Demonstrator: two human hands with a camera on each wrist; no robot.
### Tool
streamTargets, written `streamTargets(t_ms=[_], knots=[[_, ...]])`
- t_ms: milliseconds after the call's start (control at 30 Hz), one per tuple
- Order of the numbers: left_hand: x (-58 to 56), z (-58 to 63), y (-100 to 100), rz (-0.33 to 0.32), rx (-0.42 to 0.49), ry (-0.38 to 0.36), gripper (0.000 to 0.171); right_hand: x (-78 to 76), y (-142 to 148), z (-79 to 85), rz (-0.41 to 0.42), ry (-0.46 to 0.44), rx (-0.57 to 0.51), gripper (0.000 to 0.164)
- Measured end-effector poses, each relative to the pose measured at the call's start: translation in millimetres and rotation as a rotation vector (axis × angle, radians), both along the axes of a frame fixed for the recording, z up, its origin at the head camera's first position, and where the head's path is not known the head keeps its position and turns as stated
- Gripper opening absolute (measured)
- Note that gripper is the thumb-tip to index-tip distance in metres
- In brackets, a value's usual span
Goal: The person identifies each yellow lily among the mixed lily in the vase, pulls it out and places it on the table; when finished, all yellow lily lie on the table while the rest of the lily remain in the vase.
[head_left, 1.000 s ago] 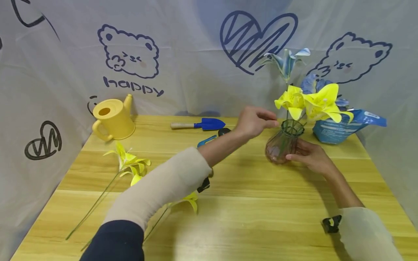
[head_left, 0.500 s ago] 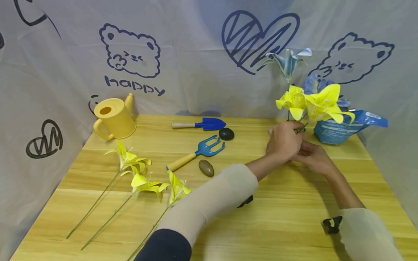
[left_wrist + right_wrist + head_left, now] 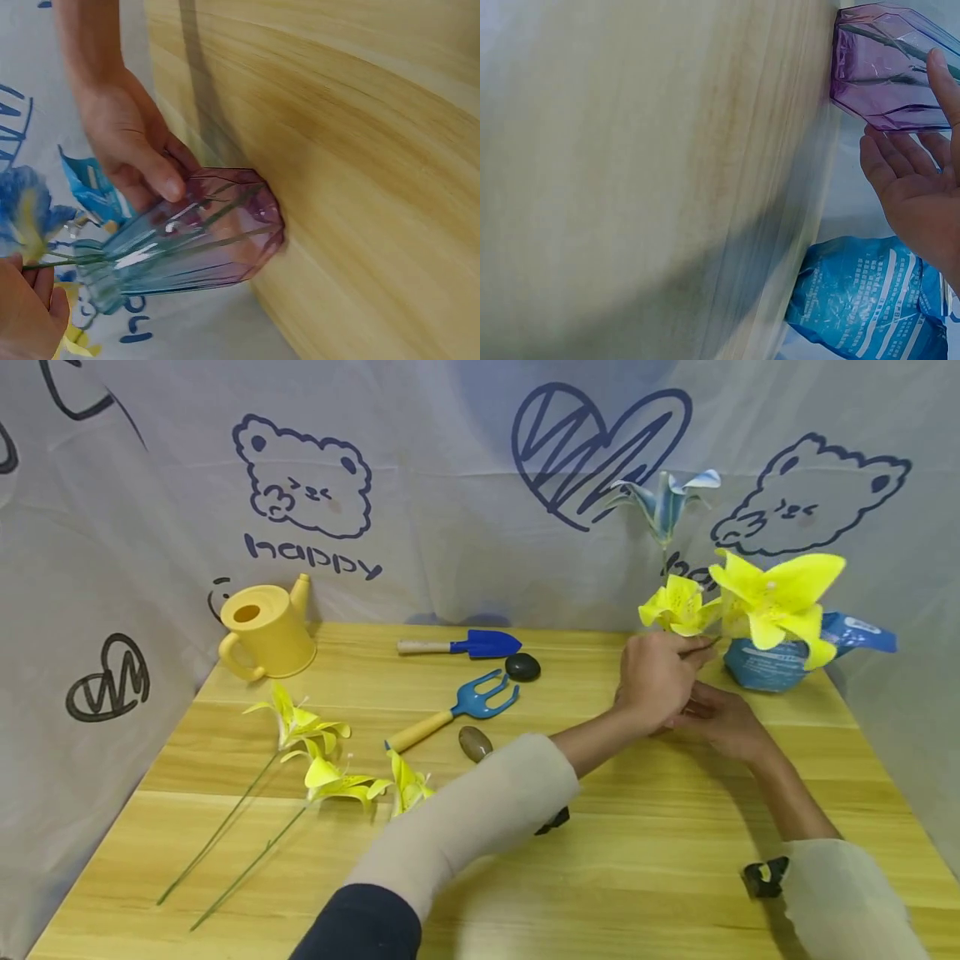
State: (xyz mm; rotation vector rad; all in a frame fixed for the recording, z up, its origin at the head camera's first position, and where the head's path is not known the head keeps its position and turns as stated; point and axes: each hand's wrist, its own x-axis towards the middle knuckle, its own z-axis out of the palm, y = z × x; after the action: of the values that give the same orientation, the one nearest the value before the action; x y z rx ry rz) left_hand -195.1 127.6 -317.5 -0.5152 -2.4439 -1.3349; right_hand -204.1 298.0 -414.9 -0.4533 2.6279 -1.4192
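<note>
My left hand pinches a green stem at the mouth of the glass vase. Blue-green at its neck and pink at the base, the vase stands on the table with stems inside. Low on its side, my right hand holds it, the thumb on the glass and the fingers behind. Above the hands rise a smaller yellow lily, a large yellow lily and a tall blue lily. In the head view the hands hide most of the vase.
A blue bag stands behind the right hand. Yellow lilies lie at the left, below a yellow watering can. A blue trowel, a hand fork, a black stone and a brown stone lie mid-table.
The left hand has moved right to the vase mouth and taken hold of a stem. The large yellow lily has shifted right and turned forward. The right hand stays at the vase.
</note>
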Motion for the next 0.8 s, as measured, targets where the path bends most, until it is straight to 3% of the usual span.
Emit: streamTargets(t_ms=[100, 233, 433, 633, 800], knots=[[5.8, 5.7, -2, -0.019, 0.089, -0.007, 0.017, 0.0, 1, 0.1, -0.002, 0.014, 0.039, 0.057], [11.7, 12.8, -3, -0.016, 0.270, -0.105, 0.018, 0.5, 1, 0.6, -0.007, 0.021, 0.058, 0.057], [10.5, 19.9, -1, -0.053, 0.474, -0.196, 0.017, 0.8, -1, 0.4, -0.050, -0.001, 0.037, 0.054], [8.1, 30.5, -10, -0.179, 0.534, -0.097, 0.021, 1.7, -2, -1.4, -0.030, -0.024, -0.020, 0.055], [23.6, 62.6, -31, -0.258, 0.497, 0.016, 0.022, 1.5, -4, 0.0, -0.053, -0.061, 0.009, 0.061]])
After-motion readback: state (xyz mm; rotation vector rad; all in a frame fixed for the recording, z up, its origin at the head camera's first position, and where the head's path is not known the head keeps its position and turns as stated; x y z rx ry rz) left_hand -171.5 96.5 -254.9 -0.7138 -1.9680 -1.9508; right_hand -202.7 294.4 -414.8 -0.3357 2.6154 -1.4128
